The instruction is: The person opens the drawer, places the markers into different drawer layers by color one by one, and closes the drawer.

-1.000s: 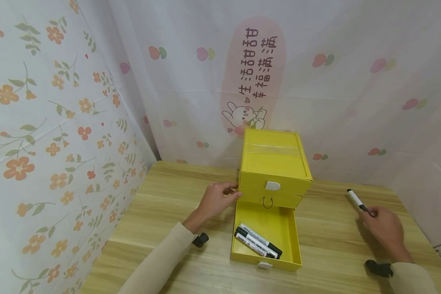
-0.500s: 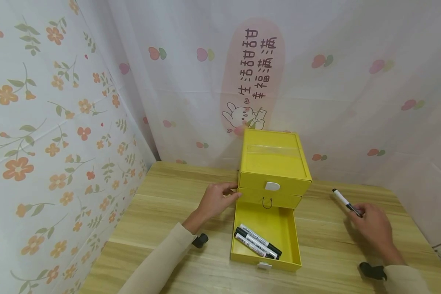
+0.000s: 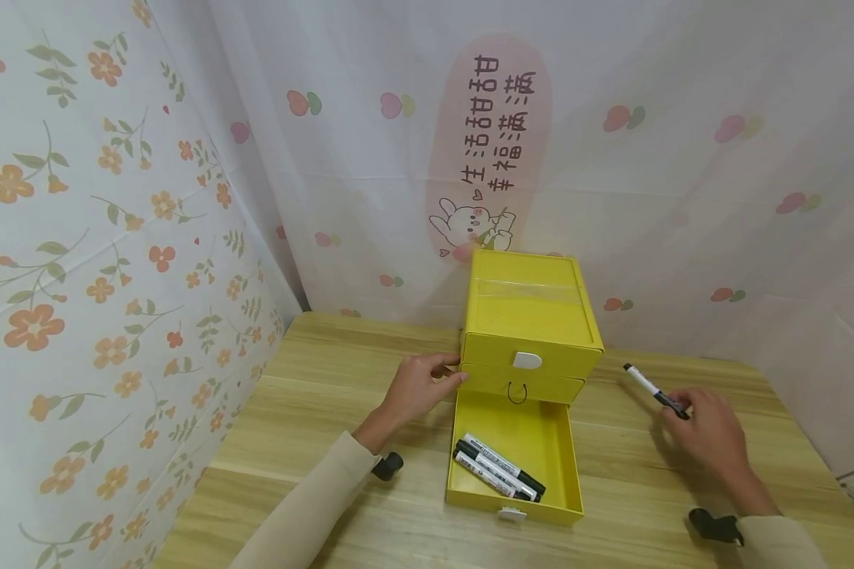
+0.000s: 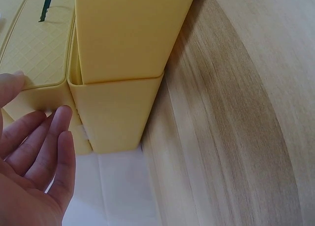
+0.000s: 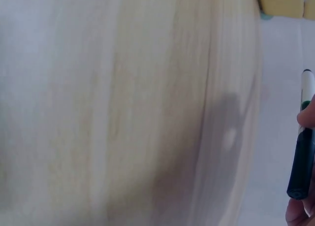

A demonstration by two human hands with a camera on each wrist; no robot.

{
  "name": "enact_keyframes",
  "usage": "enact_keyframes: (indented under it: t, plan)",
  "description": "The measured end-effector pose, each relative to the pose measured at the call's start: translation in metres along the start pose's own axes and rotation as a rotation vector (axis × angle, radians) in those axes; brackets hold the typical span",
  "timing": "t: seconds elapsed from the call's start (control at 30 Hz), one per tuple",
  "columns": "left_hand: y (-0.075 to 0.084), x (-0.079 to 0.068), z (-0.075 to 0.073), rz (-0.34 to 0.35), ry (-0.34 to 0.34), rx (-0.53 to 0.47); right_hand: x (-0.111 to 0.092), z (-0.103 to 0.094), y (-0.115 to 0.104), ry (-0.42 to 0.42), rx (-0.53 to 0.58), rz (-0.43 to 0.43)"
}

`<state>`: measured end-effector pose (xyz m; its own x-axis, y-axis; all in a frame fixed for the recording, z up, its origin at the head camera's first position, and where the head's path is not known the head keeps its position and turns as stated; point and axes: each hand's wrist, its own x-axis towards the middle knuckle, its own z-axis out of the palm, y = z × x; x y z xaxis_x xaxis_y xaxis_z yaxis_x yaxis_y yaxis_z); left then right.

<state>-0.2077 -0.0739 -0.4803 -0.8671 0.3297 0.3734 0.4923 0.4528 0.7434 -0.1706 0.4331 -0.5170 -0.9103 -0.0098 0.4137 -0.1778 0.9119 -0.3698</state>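
A yellow drawer box (image 3: 530,316) stands at the back of the table, its bottom drawer (image 3: 551,442) pulled out. Several white-and-black markers (image 3: 501,466) lie slantwise in that drawer. My left hand (image 3: 414,389) holds the box at its left front corner; the left wrist view shows the thumb (image 4: 12,85) on the front and curved fingers (image 4: 54,137) along the side. Right of the box, above the table, my right hand (image 3: 712,431) pinches another marker (image 3: 642,380) by its black end, with the white end toward the box. The right wrist view has its dark end (image 5: 301,167) close up.
The wooden table (image 3: 341,356) meets a patterned curtain (image 3: 370,261) behind the box. A small white handle (image 3: 512,514) sits on the drawer's front, another handle (image 3: 528,360) on the upper drawer. A black loop (image 3: 517,393) hangs on the middle one.
My right hand has moved left with the marker, toward the drawer box. The left hand stays at the box's corner, and the drawer has not moved.
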Motion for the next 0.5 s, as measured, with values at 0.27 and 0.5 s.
enact_keyframes:
  t: [0.27,0.5]
  plan:
    - [-0.001,-0.001,0.000,-0.006,0.003,0.000,-0.001,-0.003,-0.013,0.013,0.008,-0.050]
    - [-0.001,0.000,0.001,-0.001,0.006,-0.004,-0.002,-0.006,-0.024,0.056,0.004,-0.108]
